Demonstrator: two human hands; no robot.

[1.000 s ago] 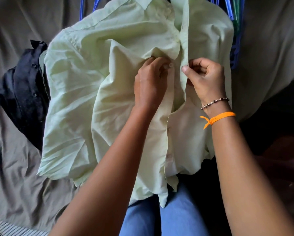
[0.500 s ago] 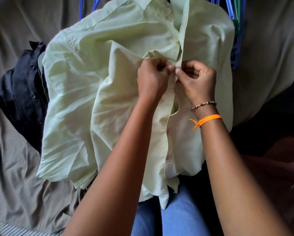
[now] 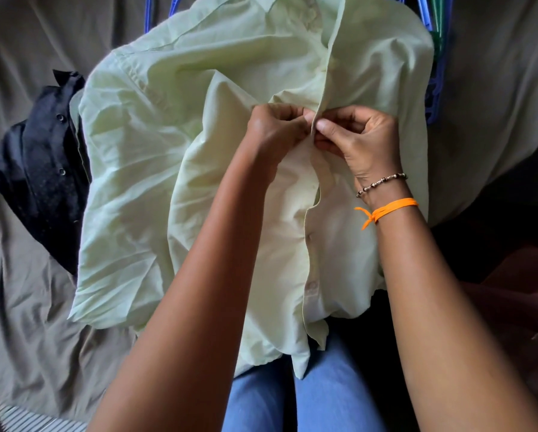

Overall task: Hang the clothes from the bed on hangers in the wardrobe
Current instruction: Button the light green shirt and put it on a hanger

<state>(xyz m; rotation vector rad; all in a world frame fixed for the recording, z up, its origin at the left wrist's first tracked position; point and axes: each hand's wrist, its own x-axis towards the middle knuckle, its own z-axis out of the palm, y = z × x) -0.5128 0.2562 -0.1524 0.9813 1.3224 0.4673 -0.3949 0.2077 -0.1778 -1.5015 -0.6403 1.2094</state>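
We see both hands meeting at the front placket of a pale green shirt [image 3: 174,157], closer together than a second ago, when the right hand [image 3: 359,141] was held apart from the left hand [image 3: 275,129] with a strip of cloth showing between them; half a second ago they had already drawn in, and now thumb tips touch across the placket edge. The left hand's fingers are curled and pinch the near panel's edge; the right hand's fingers are curled too, thumb and forefinger pinching the overlapping far panel at the same spot. The shirt itself has hardly shifted: it lies spread on the bed [image 3: 27,307], collar at the far side, hem draped over our blue denim knees [image 3: 317,397]. Its cloth is thin, matte and creased, with a stitched shoulder seam and small pale buttons down the lower placket, which gapes open below the hands. The bed's cover is a soft grey-brown sheet, rumpled into long folds. To the left, touching the shirt's sleeve, a black shirt [image 3: 40,169] lies bunched, dull and faintly speckled, with dark round buttons. At the far edge, blue plastic hangers [image 3: 433,98] and a green one poke out from behind the shirt's shoulder. A beaded bracelet [image 3: 381,183] and a knotted orange thread [image 3: 386,210] circle the right wrist.
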